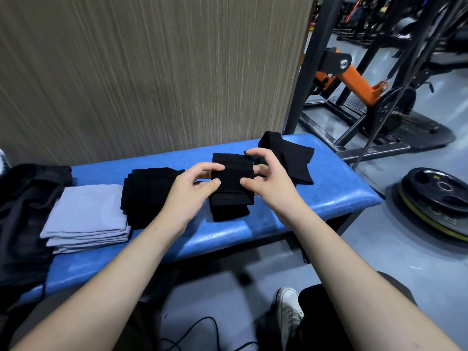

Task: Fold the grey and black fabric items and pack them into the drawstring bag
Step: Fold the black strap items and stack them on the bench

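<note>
On the blue padded bench (336,198) a black fabric piece (231,191) lies partly folded. My left hand (195,191) pinches its left edge between thumb and fingers. My right hand (268,178) grips its right side, fingers curled over the top corner. Behind them lies another loose black fabric item (288,153). A stack of folded black items (147,193) sits to the left, and beside it a stack of folded grey items (88,216). The black drawstring bag (22,219) lies crumpled at the bench's left end.
A wood-grain panel (152,72) stands right behind the bench. Gym machines with orange parts (354,79) fill the right background. A weight plate (440,201) lies on the floor to the right. My shoe (288,310) and a cable (202,333) are below.
</note>
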